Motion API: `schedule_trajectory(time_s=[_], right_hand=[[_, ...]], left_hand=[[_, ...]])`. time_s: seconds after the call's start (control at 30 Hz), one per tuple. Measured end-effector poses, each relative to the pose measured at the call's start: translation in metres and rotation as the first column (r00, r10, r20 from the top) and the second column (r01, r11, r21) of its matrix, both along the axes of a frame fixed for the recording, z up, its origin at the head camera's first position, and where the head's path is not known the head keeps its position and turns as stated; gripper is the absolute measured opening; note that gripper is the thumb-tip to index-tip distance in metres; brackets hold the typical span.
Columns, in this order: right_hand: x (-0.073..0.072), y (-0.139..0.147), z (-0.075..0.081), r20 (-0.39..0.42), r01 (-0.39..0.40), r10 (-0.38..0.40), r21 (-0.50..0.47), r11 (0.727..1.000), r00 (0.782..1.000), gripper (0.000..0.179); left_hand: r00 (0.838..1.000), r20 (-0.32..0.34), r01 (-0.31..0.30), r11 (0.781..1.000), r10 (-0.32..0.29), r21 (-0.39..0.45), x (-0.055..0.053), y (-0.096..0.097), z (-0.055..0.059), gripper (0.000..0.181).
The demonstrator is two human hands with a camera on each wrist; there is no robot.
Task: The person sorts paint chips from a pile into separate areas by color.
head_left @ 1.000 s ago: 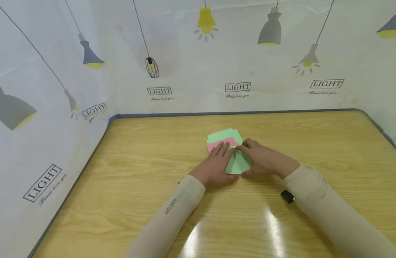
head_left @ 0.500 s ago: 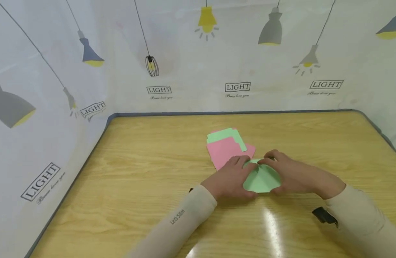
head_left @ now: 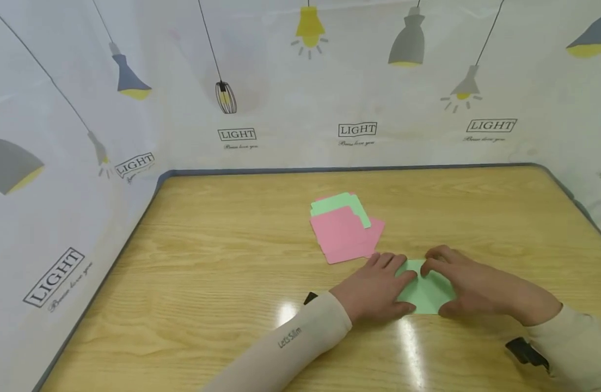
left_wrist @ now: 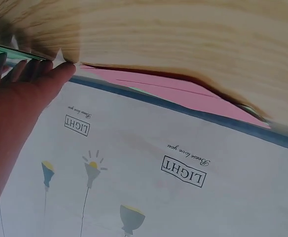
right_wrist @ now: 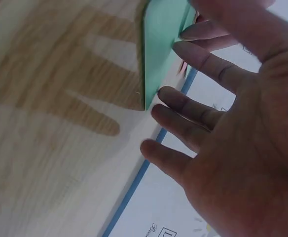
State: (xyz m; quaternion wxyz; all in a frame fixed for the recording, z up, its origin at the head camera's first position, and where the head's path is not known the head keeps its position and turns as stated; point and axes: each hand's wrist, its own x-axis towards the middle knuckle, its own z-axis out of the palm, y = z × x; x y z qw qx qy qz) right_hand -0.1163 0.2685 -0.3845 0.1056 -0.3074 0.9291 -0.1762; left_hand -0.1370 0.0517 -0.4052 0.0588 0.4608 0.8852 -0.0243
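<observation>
A light green paper card [head_left: 428,296] lies on the wooden table between the two hands. My left hand [head_left: 381,291] rests along its left side, with the index finger reaching over the card and the thumb by the near edge. At the card's right side is my right hand [head_left: 477,286], its index finger bent over the far part and its thumb at the near right corner. In the right wrist view the loosely spread fingers [right_wrist: 176,158] stand beside the green card [right_wrist: 161,44]. The left wrist view shows only a sliver of the green card [left_wrist: 11,50] at the left fingertips.
Behind the left hand lies a loose pile of pink cards [head_left: 342,237] and green cards [head_left: 337,203], overlapping at angles. A white sheet [head_left: 290,147] printed with lamps encloses the wooden table [head_left: 207,261] at its back and sides. Black wrist straps show beside both sleeves.
Both hands have moved the green card from over the pile toward the near right, uncovering the pink card. The card now looks flatter, and the right fingers have loosened.
</observation>
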Motion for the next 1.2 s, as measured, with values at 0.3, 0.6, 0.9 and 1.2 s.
schedule_trajectory(time_s=[0.3,0.6,0.9,1.2], right_hand=[[-0.007,-0.005,-0.001,0.028,0.002,-0.002,0.015,1.0,1.0,0.053],[-0.017,-0.014,0.011,0.028,-0.007,0.006,0.038,0.999,1.0,0.033],[-0.053,-0.06,0.022,-0.144,-0.06,0.065,0.04,0.997,0.987,0.054],[-0.116,-0.099,0.013,0.038,0.057,-0.059,0.041,0.998,0.998,0.064]], left_hand=[[1.0,-0.013,-0.016,0.999,0.015,-0.041,0.0,-0.004,-0.001,0.062],[0.998,-0.005,-0.064,0.998,0.064,0.015,-0.007,-0.021,0.007,0.066],[0.979,0.029,-0.202,0.97,0.2,0.132,-0.048,-0.062,0.019,0.065],[0.893,0.259,-0.425,0.878,0.367,0.221,-0.094,-0.098,0.006,0.09]])
